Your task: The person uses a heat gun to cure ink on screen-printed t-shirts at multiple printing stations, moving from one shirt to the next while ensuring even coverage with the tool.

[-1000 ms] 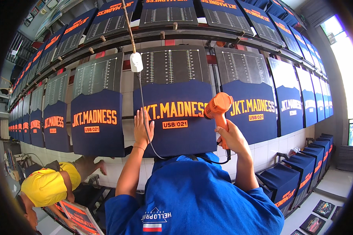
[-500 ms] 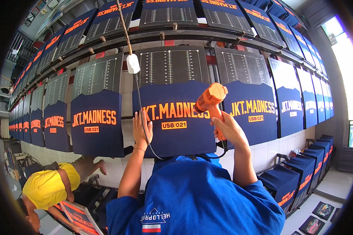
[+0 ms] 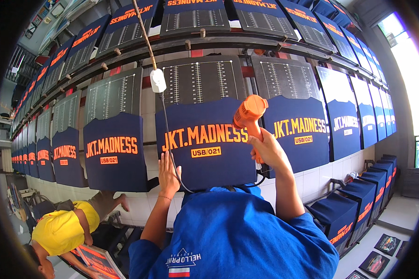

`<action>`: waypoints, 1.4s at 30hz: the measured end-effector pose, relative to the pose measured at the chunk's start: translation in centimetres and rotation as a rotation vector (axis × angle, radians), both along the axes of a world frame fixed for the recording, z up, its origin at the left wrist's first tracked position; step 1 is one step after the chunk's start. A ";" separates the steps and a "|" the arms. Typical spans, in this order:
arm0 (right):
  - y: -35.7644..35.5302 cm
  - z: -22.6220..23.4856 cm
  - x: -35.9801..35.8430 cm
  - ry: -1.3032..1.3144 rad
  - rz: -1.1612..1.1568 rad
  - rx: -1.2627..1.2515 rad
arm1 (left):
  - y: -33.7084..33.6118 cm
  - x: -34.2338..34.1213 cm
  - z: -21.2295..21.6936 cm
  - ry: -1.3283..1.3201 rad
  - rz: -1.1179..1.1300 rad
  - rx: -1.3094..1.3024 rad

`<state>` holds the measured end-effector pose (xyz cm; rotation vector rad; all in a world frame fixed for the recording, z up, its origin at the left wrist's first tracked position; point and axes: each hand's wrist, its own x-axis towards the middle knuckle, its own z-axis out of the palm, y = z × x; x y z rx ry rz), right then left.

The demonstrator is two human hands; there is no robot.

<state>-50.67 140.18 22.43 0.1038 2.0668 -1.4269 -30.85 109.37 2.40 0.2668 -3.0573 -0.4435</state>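
Note:
My right hand [image 3: 269, 151] grips the handle of an orange heat gun [image 3: 252, 109]. Its barrel hangs above the right end of the large orange print on a navy shirt [image 3: 209, 171], covering part of that corner. The shirt is spread over a dark flat printing board [image 3: 202, 79] marked with white ruler lines. With fingers stretched out, my left hand [image 3: 168, 174] lies at the shirt's left edge, below the print. A dark cord [image 3: 166, 123] drops past this hand from a white socket connector [image 3: 158, 81].
More boards with navy shirts [image 3: 111, 146] run along this row to both sides, and another row [image 3: 195, 21] stands beyond a metal rail [image 3: 233, 41]. A co-worker in a yellow shirt [image 3: 65, 229] bends over a printing frame [image 3: 95, 260] at lower left. Shirt-covered boards [image 3: 335, 215] stand at lower right.
My left hand has slid nearer to me along the shirt's edge, uncovering the print's left end. The heat gun has tilted and shifted slightly away from me, still in my right hand.

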 end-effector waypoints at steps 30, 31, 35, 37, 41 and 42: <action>2.0 0.8 2.0 0.030 -0.218 -0.066 | -2.1 -8.0 -0.7 -0.006 -0.091 -0.053; 2.0 0.7 2.0 0.021 -0.214 -0.064 | -1.9 -7.5 -0.7 -0.013 -0.091 -0.049; 1.7 -0.2 2.1 0.048 -0.208 -0.033 | -1.8 -5.5 -0.8 0.020 -0.107 -0.017; 1.7 -0.6 2.3 0.067 -0.217 -0.022 | -2.0 -4.9 -1.2 0.042 -0.135 -0.024; 1.8 -0.1 2.7 0.045 -0.227 -0.001 | -2.2 -5.7 -0.6 0.053 -0.169 -0.026; 1.7 0.3 2.8 0.037 -0.225 0.014 | -2.4 -6.4 -0.5 0.053 -0.181 -0.033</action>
